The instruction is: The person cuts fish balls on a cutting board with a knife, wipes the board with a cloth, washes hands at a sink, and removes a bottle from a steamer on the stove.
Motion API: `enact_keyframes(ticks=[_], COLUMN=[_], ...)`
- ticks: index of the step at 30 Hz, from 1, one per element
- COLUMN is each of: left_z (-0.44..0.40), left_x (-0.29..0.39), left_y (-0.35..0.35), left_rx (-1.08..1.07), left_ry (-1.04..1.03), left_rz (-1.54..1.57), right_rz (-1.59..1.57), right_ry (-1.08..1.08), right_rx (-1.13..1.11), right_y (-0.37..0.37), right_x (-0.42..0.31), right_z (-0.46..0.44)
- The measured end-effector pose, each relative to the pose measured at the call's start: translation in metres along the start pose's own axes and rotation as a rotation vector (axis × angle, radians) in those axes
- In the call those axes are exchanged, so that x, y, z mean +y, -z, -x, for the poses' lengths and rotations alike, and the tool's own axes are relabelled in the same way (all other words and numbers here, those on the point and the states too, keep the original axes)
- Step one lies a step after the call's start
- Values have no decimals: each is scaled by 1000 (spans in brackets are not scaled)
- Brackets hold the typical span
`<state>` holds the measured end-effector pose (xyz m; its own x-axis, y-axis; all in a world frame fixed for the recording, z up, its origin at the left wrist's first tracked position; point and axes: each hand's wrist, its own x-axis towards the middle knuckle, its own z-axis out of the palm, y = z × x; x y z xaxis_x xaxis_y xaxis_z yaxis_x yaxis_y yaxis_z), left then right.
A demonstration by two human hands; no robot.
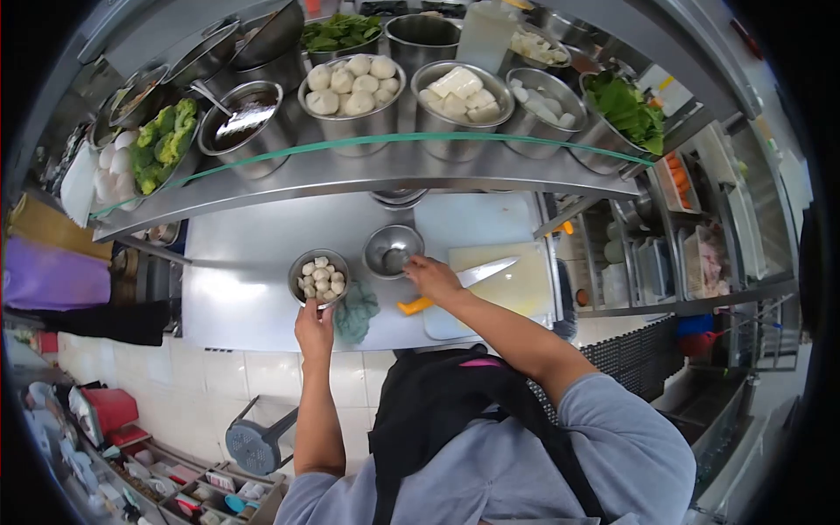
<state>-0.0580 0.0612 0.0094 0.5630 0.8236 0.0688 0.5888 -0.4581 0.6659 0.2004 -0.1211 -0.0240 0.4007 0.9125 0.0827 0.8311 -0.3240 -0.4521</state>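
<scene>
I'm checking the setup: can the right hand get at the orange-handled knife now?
Probably yes: the orange handle lies uncovered near the right hand, though that hand would first have to leave the steel bowl it touches.

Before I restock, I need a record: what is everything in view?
worktop: 1, silver, centre
filled bowl: 1, steel, worktop left
second bowl: 1, steel, worktop middle
cloth: 1, green, beside filled bowl
knife: 1, orange-handled, worktop right
cutting boards: at least 2, pale, right
shelf: 1, steel, above worktop
tubs: many, steel, on shelf
broccoli: several, green, shelf left
eggs: several, white, shelf left
stool: 1, grey, floor left
clutter: uncounted, mixed, lower left
left hand: 1, bare, at filled bowl's rim
right hand: 1, bare, at second bowl's rim
</scene>
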Motion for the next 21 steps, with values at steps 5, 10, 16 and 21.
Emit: enact_keyframes(ticks=[5, 10, 16, 21], left_z=[1, -34, -47, 12], left_x=[-12, -30, 41, 116], left_y=[12, -19, -7, -96], left_rx=[93, -5, -188, -465], left_ry=[-10, 67, -48, -616], left_rz=[12, 62, -269, -43], right_rz=[-16, 41, -346, -1028], right_ry=[284, 300, 215, -268], right_rx=[-170, -100, -383, -248], right_y=[-9, -77, -73, 27], right_x=[-86, -125, -94, 2], right_z=[7, -9, 19, 131])
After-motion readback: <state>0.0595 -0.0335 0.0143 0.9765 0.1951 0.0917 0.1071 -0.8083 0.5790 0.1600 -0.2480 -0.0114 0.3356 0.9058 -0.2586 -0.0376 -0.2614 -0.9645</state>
